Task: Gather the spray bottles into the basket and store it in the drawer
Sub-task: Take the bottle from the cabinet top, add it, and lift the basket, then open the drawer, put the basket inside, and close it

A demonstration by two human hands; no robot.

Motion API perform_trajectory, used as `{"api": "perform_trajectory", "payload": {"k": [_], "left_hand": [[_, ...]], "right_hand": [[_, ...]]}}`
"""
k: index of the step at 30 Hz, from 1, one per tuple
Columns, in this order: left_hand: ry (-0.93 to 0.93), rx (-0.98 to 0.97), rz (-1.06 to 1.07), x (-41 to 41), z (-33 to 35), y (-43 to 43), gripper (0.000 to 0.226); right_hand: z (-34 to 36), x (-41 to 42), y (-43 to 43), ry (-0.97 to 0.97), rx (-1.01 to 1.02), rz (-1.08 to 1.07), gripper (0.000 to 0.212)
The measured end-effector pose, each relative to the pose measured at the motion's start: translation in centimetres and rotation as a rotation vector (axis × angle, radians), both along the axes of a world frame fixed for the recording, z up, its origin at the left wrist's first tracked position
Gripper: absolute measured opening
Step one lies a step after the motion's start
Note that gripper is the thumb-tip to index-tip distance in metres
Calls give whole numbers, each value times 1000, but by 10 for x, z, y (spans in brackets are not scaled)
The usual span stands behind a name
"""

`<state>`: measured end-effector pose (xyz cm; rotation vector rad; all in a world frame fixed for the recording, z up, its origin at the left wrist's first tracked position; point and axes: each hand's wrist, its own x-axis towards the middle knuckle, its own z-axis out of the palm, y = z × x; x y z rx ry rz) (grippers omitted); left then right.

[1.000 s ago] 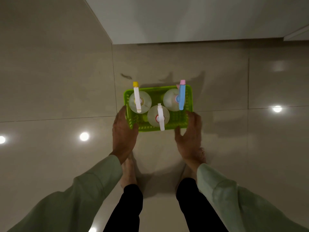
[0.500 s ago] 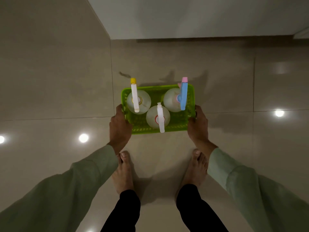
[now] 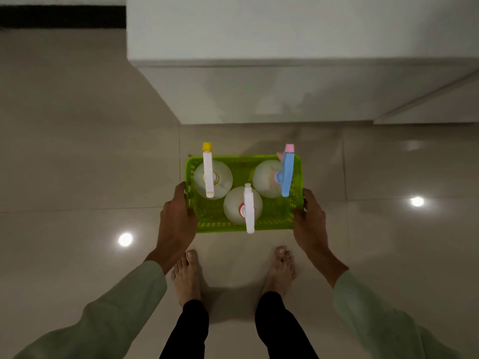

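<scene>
Green basket [image 3: 243, 224] between gripping hands [image 3: 178, 224]

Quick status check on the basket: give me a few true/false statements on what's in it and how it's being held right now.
1. Three spray bottles stand in the green basket. True.
2. Only the left hand holds the basket. False: the right hand grips the opposite side too.
3. The blue-headed bottle sits at the basket's right end. True.
4. The yellow-tipped bottle lies on the floor beside the basket. False: it stands inside, at the left end.
5. The white-headed bottle is nearest the person. True.
</scene>
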<state>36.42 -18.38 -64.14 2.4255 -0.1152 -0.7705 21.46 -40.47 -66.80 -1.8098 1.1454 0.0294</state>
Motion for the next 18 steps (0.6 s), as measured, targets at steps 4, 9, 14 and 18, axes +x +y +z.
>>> {"api": "perform_trajectory", "payload": {"k": [4, 9, 14, 18], "left_hand": [[-1, -17, -11, 11, 77, -17, 59], [-12, -36, -1, 30, 166, -44, 63], [-53, -73, 10, 64, 225, -77, 65], [-76, -86, 5, 102, 249, -103, 64]], "right_hand": [[75, 8, -24, -47, -8, 15, 45], [163, 27, -62, -123, -55, 70, 47], [232, 63, -106, -112, -67, 97, 50], [262, 100, -136, -112, -44, 119, 44]]}}
